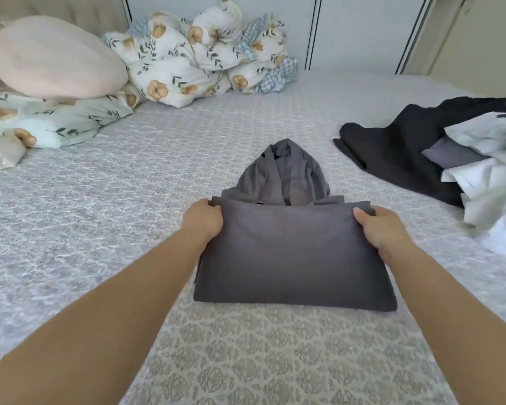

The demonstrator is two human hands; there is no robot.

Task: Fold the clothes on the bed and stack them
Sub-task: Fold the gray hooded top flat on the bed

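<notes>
Head view: folded grey hoodie (pixel 292 255) crosswise, hood pointing away.

Both hands (pixel 203 220) (pixel 383 228) grip grey garment (pixel 292 258).

You had two hands on bed: left hand (pixel 203 220), right hand (pixel 381 229). One grey folded garment (pixel 292 258) at 6 o'clock. One unfolded clothes pile (pixel 450 159) at 3 o'clock. One pink cushion (pixel 56 59), one floral duvet bundle (pixel 205 54) at 11 o'clock.

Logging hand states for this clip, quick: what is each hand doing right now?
Left hand: grips the far left corner of the folded grey garment.
Right hand: grips its far right corner, thumb on top.
</notes>
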